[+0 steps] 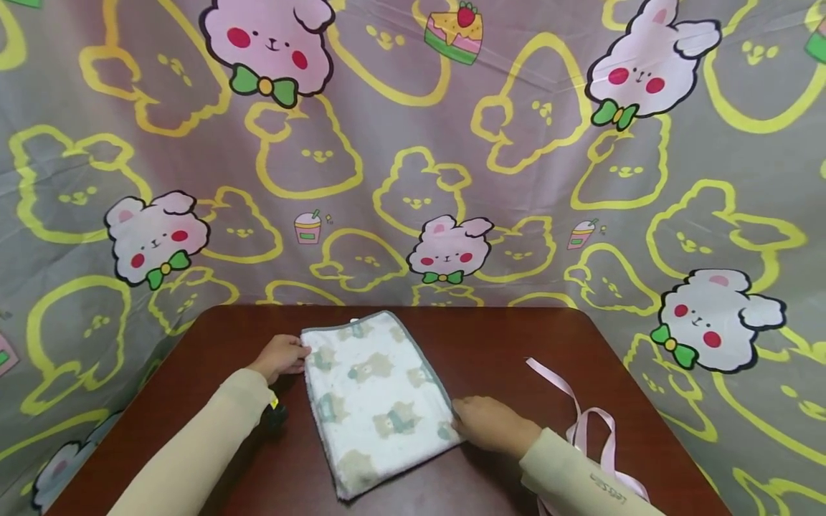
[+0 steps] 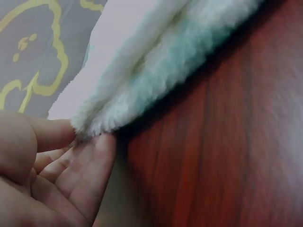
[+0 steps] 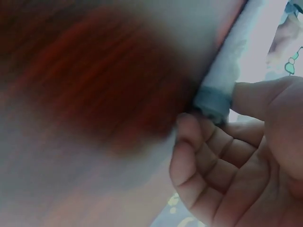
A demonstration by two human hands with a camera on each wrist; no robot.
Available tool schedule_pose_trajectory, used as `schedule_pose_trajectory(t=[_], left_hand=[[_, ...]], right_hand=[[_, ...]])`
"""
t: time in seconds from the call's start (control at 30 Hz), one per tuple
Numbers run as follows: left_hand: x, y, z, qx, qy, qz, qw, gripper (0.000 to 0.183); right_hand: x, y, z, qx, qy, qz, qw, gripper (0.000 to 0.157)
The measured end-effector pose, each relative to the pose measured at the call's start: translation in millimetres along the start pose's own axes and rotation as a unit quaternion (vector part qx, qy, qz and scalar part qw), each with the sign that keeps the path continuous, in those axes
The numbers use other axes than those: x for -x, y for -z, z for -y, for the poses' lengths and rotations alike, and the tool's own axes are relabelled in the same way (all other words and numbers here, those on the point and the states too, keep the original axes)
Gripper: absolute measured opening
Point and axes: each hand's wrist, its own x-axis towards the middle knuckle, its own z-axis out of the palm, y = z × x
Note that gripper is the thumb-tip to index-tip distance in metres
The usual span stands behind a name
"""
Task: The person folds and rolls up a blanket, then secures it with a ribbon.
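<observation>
A folded towel lies flat on the dark red-brown counter, in the lower centre of the head view. It is white with pale bear prints and a grey edging, and its long axis runs from the upper centre towards the lower edge of the frame, slightly tilted.

Left hand: positioned at the towel's upper left edge, left of centre in the head view. The left wrist view shows the thumb and fingertips closing on the fluffy edge of the towel, which is raised slightly off the counter. The grip is a narrow pinch.

Right hand: positioned at the towel's lower right edge, right of centre in the head view. The right wrist view shows the thumb above and curled fingers below the grey-edged border. The grip is also a narrow pinch.

Both sleeves are light beige. A pink ribbon lies on the counter right of the towel, near the right forearm and apart from the towel. Behind the counter hangs a grey backdrop printed with yellow outlines and pink rabbits.
</observation>
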Motion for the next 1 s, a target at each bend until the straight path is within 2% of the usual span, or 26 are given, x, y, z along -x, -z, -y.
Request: schedule_pose_trajectory(t=[0.13,0.23,0.37,0.47,0.57,0.67,0.83,1.0], left_hand=[[-5.1,-10.2,-5.8,-0.012,-0.011,-0.025,0.9996,0.03],[-6.7,-14.9,-7.3,-0.017,-0.006,-0.031,0.9994,0.032],[-2.4,-14.2,-6.7,-0.018,-0.003,-0.01,0.9998,0.039],[5.4,-14.0,-4.2,-0.012,0.008,0.019,0.9997,0.045],[15.6,-10.5,-1.0,0.009,0.026,0.036,0.999,0.046],[20.3,-12.0,0.8,0.029,0.024,0.042,0.9984,0.044],[17.5,-15.7,2.5,0.032,0.005,0.023,0.9992,0.036],[6.9,-18.3,0.4,0.023,0.004,-0.001,0.9997,0.029]], right_hand=[[0,2.2,3,0.021,0.004,0.002,1.0,0.019],[-1,2.3,4,0.018,-0.004,0.013,1.0,0.023],[-5,2.7,1,-0.034,-0.047,0.04,0.998,0.043],[-7,2.9,-4,-0.093,-0.088,0.06,0.99,0.054],[-13,1.6,-6,-0.122,-0.096,0.07,0.985,0.052],[-14,1.3,-8,-0.123,-0.087,0.061,0.987,0.043],[-13,3.4,-7,-0.119,-0.075,0.046,0.989,0.031],[-16,5.2,-1,-0.117,-0.067,0.058,0.989,0.028]])
